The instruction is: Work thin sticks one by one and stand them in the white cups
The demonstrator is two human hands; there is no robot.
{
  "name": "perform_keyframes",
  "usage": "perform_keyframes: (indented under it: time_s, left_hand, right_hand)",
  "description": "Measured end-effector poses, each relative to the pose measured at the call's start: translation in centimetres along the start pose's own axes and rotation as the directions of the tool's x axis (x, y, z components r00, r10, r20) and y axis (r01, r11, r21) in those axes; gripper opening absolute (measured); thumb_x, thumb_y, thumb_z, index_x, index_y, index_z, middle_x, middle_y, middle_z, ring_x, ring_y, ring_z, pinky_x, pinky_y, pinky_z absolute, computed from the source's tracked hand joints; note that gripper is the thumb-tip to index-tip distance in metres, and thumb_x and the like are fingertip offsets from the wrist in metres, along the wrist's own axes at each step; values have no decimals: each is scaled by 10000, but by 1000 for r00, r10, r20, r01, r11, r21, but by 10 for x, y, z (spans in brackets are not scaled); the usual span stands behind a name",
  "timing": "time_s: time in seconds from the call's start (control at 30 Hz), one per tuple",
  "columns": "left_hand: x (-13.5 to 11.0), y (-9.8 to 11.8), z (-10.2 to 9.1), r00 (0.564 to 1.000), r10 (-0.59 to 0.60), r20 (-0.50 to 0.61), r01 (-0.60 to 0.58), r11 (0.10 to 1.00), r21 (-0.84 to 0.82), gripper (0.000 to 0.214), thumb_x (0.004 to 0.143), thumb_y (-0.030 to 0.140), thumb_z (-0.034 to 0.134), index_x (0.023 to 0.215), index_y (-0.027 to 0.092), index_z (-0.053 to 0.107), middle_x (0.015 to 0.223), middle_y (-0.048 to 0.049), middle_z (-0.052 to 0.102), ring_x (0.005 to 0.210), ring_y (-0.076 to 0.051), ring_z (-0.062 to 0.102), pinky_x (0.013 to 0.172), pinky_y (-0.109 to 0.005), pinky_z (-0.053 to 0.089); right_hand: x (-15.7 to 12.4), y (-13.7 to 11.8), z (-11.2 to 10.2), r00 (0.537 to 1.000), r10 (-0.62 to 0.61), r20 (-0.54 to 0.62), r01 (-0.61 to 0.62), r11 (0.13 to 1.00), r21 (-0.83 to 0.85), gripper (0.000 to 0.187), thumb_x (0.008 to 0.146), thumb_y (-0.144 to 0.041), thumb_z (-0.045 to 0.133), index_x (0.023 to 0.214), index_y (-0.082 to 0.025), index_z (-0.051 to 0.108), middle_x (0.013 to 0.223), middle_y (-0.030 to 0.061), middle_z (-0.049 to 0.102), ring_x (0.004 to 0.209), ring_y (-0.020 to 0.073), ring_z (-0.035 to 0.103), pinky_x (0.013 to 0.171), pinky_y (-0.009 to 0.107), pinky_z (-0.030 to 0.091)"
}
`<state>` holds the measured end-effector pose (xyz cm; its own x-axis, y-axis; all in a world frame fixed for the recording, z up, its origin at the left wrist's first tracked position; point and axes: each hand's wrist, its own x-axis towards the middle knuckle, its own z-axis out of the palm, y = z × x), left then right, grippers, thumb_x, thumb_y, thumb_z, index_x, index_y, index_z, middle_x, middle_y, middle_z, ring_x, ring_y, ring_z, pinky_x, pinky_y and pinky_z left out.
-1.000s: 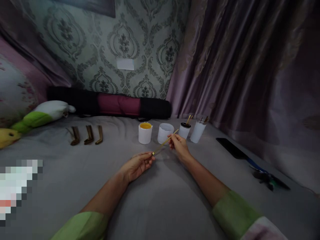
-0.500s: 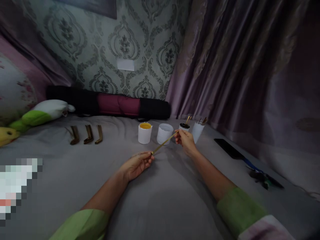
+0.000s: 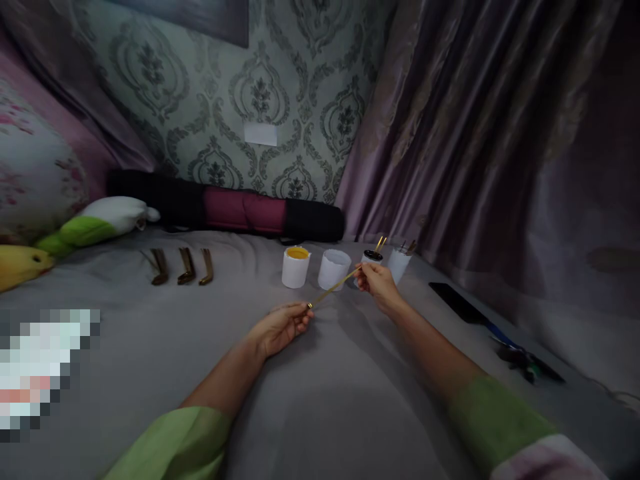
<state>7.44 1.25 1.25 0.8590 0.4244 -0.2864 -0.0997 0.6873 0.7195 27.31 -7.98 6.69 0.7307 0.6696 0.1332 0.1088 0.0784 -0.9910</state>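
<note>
Head view: a thin yellow strip point(image 3: 334, 287) is held slantwise above the middle of the grey sheet point(image 3: 380, 407), in front of the pale cup point(image 3: 334, 272) that is set toward the sheet's far edge. Its near end is pinched by the left hand point(image 3: 281, 328), its far end by the right hand point(image 3: 379, 283). Over the last second the right hand has been drawn outward — toward the dark-topped cup point(image 3: 373, 255) — so the strip now seems spanned between both grips, its middle left bare.
</note>
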Motion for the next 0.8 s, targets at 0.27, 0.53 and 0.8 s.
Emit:
perform_keyframes:
  time_s: [0.27,0.53,0.8]
  left_hand:
    - [-1,2,-3,1000,-14,8,14,999,-50,121,802,155,477,842,67,550,694,-65,581,516,-55,508,478,-149,427]
    - [5,2,-14,999,-15,42,22,985,-170,85,788,114,483,824,69,546,676,-43,570,525,-56,515,462,-151,420]
    - [4,2,-13,999,-15,43,22,985,-172,83,791,95,468,824,76,541,675,-41,567,518,-57,511,444,-152,415]
  right_hand:
    - [-1,-12,-6,996,14,-92,-18,999,-38,150,802,-224,455,712,-133,533,560,-11,543,381,40,444,339,146,349]
    - [13,-57,-35,972,-42,-233,16,994,-113,179,831,-162,412,693,-129,521,523,-1,533,365,39,428,332,140,342]
    - [39,-105,-71,901,-175,-398,58,956,-289,206,835,-168,407,659,-135,507,533,-9,521,365,35,418,349,148,351]
